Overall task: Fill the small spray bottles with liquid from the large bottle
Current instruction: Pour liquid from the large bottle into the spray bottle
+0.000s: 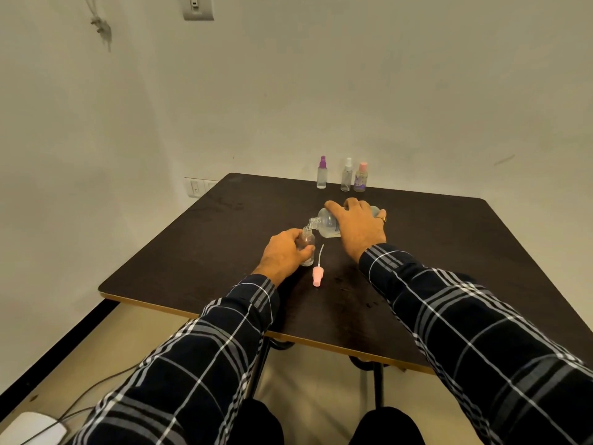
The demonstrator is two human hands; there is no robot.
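Gripping: left hand point(282, 255) small bottle point(308, 241), right hand point(360, 227) large bottle point(327, 223) — dark table point(449, 252), beige wall point(321, 91).

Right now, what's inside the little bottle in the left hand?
The small bottle is clear and uncapped, with the large bottle's mouth tipped over its neck. The left hand wraps round it, so how much liquid is inside cannot be seen.

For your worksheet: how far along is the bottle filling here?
Done: pink spray cap off, on the table. In hand: the left hand holds the small bottle; the right hand tilts the large bottle over its mouth. Left: recapping. Fill of three capped bottles unclear.
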